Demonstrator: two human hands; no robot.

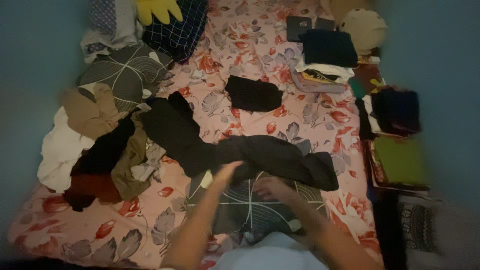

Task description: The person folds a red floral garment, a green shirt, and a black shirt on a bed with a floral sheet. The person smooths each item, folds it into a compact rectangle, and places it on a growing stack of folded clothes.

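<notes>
Left hand [227,172] and right hand [267,187] rest on the long black cloth garment [260,155] on the floral pink bed sheet [320,115]; blur prevents determining either grip. Heap of crumpled clothes [100,145] lies left.

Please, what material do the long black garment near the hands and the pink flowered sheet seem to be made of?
The long black garment looks like soft, matte woven or knit cloth: it sags and creases without shine. The pink flowered sheet looks like thin printed cotton-type fabric, flat with fine wrinkles. Blur leaves the exact fibre open.
</notes>
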